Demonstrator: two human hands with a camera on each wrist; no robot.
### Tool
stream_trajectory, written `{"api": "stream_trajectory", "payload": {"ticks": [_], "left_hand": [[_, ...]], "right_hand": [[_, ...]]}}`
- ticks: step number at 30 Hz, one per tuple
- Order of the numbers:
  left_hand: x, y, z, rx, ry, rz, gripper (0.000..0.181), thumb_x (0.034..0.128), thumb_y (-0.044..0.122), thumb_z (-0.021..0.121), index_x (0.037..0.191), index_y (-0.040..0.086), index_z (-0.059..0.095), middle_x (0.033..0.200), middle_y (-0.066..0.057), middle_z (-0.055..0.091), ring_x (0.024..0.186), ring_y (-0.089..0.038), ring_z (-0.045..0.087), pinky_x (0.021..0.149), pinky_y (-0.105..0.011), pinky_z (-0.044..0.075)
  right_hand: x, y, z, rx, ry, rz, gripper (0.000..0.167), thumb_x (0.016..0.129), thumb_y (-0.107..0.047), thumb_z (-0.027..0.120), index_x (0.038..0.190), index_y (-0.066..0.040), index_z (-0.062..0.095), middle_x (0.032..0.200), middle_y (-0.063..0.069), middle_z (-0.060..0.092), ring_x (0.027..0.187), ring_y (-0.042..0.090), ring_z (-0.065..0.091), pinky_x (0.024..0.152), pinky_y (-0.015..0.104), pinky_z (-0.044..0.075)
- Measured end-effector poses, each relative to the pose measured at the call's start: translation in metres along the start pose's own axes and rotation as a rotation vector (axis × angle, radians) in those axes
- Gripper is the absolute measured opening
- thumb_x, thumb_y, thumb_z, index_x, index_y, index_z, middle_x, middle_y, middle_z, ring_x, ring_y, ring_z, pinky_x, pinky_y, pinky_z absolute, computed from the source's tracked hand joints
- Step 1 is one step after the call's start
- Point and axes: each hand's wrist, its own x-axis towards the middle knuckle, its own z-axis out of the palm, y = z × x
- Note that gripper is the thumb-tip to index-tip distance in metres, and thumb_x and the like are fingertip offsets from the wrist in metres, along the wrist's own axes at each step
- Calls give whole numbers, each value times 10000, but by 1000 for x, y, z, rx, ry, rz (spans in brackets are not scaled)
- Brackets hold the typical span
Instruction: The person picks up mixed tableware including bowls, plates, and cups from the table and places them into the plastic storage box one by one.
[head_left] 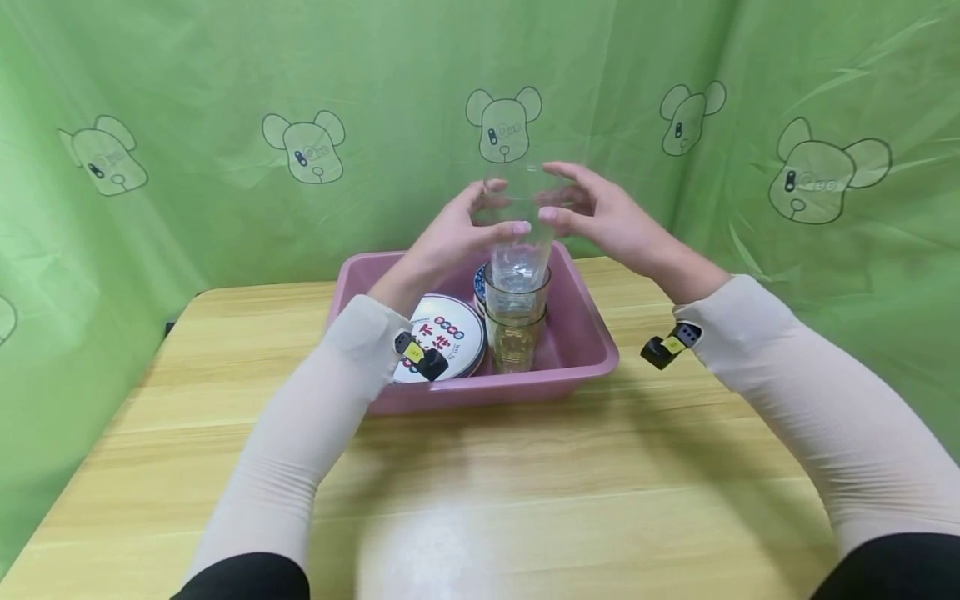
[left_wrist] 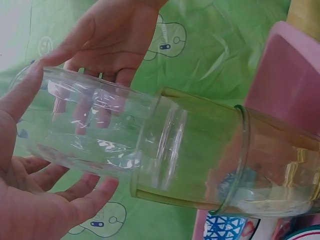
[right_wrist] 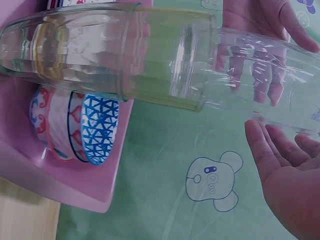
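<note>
A tall clear drinking glass (head_left: pixel 522 237) stands with its lower end inside the top of two nested amber glasses (head_left: pixel 514 337). My left hand (head_left: pixel 480 217) is at its left side, thumb near the rim and fingers loosely spread along the wall. Opposite, my right hand (head_left: pixel 607 218) has its fingertips close to the glass's right side. The left wrist view shows both thumb tips by the rim; whether each finger presses the glass cannot be told. Through the clear wall (right_wrist: pixel 295 75) of the glass, the left fingers appear fairly straight in the right wrist view.
The amber glasses stand in a pink plastic tub (head_left: pixel 592 367) on a wooden table (head_left: pixel 480 500). Round white plates (head_left: pixel 450 333) with red lettering lie at the tub's left. Patterned bowls (right_wrist: pixel 100 127) are stacked behind the glasses. A green bear-print curtain (head_left: pixel 405 125) hangs at the back.
</note>
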Motion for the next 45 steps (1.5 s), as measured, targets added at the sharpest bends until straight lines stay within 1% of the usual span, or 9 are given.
{"api": "stream_trajectory", "payload": {"ticks": [4, 11, 17, 22, 28, 36, 42, 44, 45], "left_hand": [[1, -5, 1, 32, -3, -3, 834, 829, 332, 794, 1505, 190, 326, 1450, -22, 466, 1241, -192, 509, 1001, -385, 474], [3, -11, 3, 77, -22, -4, 911, 816, 325, 808, 1538, 190, 268, 1442, -45, 478, 1261, -195, 495, 1019, -384, 461], [2, -16, 4, 100, -42, 4, 908, 820, 297, 808, 1535, 162, 265, 1438, -44, 476, 1246, -189, 505, 1012, -382, 466], [0, -21, 4, 124, -41, 19, 917, 809, 314, 816, 1527, 136, 274, 1431, -41, 482, 1223, -182, 520, 1002, -370, 473], [-2, -26, 6, 118, -45, 6, 918, 806, 311, 820, 1523, 120, 279, 1418, -72, 498, 1201, -183, 541, 1009, -348, 467], [-4, -32, 9, 100, -71, 15, 915, 810, 274, 820, 1516, 80, 271, 1411, -121, 500, 1210, -196, 536, 1027, -336, 452], [-6, -36, 9, 100, -78, -5, 918, 805, 292, 823, 1516, 100, 275, 1341, -104, 551, 1200, -200, 546, 992, -337, 479], [-7, -37, 10, 104, -74, -2, 914, 803, 295, 825, 1512, 102, 283, 1329, -107, 559, 1195, -203, 549, 965, -332, 494], [-8, -37, 10, 108, -73, -4, 913, 802, 303, 824, 1512, 107, 285, 1321, -105, 563, 1185, -201, 554, 921, -342, 520]], "right_hand": [[-1, 6, 2, 6, -17, -3, 753, 946, -362, 647, 1559, -248, 224, 1432, 111, 492, 1205, 259, 552, 1010, 435, 477], [-2, 16, 5, 5, -38, 11, 745, 945, -360, 651, 1555, -243, 240, 1452, 104, 476, 1258, 257, 515, 1029, 444, 457], [-3, 23, 7, 13, -51, 19, 768, 940, -344, 663, 1557, -191, 233, 1461, 121, 463, 1277, 274, 499, 1049, 453, 438], [-3, 27, 9, 3, -56, 22, 776, 931, -340, 677, 1552, -170, 245, 1445, 116, 482, 1270, 270, 503, 1058, 462, 425], [-3, 33, 12, -7, -59, 32, 764, 920, -336, 692, 1540, -170, 277, 1430, 125, 497, 1271, 285, 502, 1070, 474, 408], [-5, 36, 16, 16, -73, 47, 736, 921, -248, 703, 1522, -116, 299, 1410, 158, 508, 1253, 306, 515, 1062, 474, 417], [-7, 38, 19, 10, -78, 51, 733, 910, -255, 716, 1512, -122, 319, 1384, 147, 538, 1247, 288, 523, 1065, 468, 415], [-8, 38, 19, 5, -76, 47, 732, 910, -253, 716, 1512, -124, 321, 1380, 149, 542, 1240, 291, 529, 1065, 471, 413], [-7, 39, 19, 4, -74, 46, 731, 910, -251, 717, 1512, -123, 322, 1380, 150, 543, 1240, 292, 529, 1066, 475, 411]]}}
